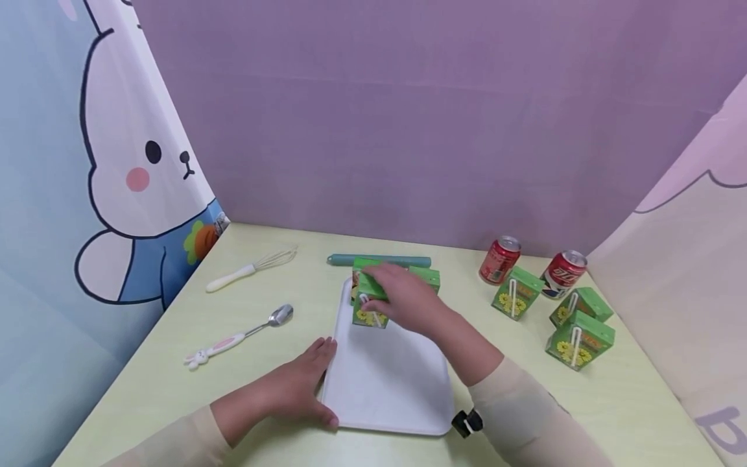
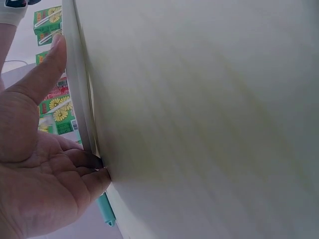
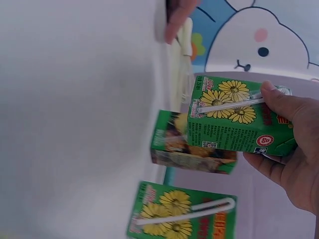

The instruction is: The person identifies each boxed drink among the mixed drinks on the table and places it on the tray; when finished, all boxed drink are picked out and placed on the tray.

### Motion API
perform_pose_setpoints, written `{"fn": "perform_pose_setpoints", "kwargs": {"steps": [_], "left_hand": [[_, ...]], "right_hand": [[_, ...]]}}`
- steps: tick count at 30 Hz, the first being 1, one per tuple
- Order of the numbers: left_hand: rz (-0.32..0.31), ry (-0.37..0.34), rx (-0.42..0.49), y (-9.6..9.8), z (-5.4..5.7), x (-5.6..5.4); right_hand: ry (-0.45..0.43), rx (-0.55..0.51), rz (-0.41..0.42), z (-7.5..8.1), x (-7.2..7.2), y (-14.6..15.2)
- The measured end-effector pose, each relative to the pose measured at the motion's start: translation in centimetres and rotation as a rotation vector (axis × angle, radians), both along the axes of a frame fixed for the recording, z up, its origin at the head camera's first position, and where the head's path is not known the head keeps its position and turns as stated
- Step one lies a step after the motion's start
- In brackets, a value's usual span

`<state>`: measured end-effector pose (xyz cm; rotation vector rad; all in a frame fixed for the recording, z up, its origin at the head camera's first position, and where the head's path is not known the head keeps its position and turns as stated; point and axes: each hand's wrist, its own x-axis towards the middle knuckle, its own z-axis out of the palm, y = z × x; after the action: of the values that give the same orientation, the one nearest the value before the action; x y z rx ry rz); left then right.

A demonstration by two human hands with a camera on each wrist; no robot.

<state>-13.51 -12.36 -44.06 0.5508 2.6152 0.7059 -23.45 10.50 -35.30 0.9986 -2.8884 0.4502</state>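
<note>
A green drink carton (image 1: 369, 318) with yellow flowers and a straw on its side is gripped by my right hand (image 1: 411, 301), thumb and fingers on opposite sides in the right wrist view. It is above the far part of a white tray (image 1: 388, 383). Two more green cartons stand at the tray's far end, one behind the held carton (image 3: 227, 117) and another carton (image 1: 428, 277) to its right, partly covered by the hand. My left hand (image 1: 300, 383) rests at the tray's left edge, thumb by the near corner, fingers extended along the side.
On the right stand two red cans (image 1: 500, 261) and three more green cartons (image 1: 580, 340). A teal rod (image 1: 379, 261) lies beyond the tray. To the left lie a whisk (image 1: 251, 269) and a spoon with a rabbit handle (image 1: 239, 337). Fabric walls border the table.
</note>
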Motion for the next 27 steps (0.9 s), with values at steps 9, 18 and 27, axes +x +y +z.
{"fn": "perform_pose_setpoints", "kwargs": {"steps": [9,18,27], "left_hand": [[-0.01,0.002,0.003,-0.1,-0.1,0.1],[-0.008,0.013,0.002,-0.1,0.0,0.1],[-0.014,0.02,0.0,-0.1,0.0,0.0]], "right_hand": [[-0.063,0.085,0.002,-3.5,-0.3,-1.5],[-0.079,0.079,-0.013,-4.0,-0.2,-2.0],[-0.118,0.055,-0.003,-3.5,-0.3,-1.5]]}}
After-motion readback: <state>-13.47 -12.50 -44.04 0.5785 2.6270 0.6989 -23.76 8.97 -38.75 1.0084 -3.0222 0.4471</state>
